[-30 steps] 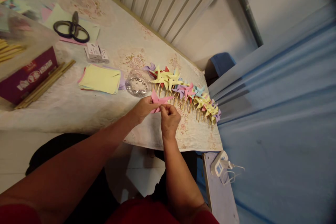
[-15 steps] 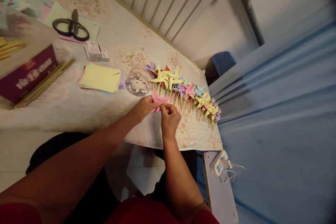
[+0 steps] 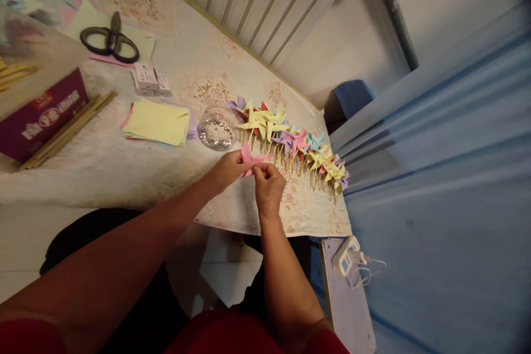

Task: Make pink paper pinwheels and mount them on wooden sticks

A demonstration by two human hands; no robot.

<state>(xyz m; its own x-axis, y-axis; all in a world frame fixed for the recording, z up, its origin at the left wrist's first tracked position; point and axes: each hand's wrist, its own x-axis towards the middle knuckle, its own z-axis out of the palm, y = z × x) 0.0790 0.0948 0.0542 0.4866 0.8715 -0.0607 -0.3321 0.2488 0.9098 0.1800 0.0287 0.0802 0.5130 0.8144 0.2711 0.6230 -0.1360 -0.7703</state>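
Two bare hands, left hand (image 3: 227, 173) and right hand (image 3: 270, 187), pinch a pink paper pinwheel (image 3: 247, 154) over the near side of a flower-patterned counter (image 3: 319, 218).

The left grip is closed, thumb flat on the paper's left side; the right grip is drawn tight, thumb and forefinger meeting at the paper's lower right, though whether a small part sits between them cannot be told. The pinwheel is near a clear bag of shiny bits (image 3: 216, 134) and a row of finished pinwheels on sticks (image 3: 271, 121). The folded sheet looks feather-light and soft, not slippery, but likely to crease or tear under a hard squeeze; its layered middle appears the surest hold, its loose blades the weakest.
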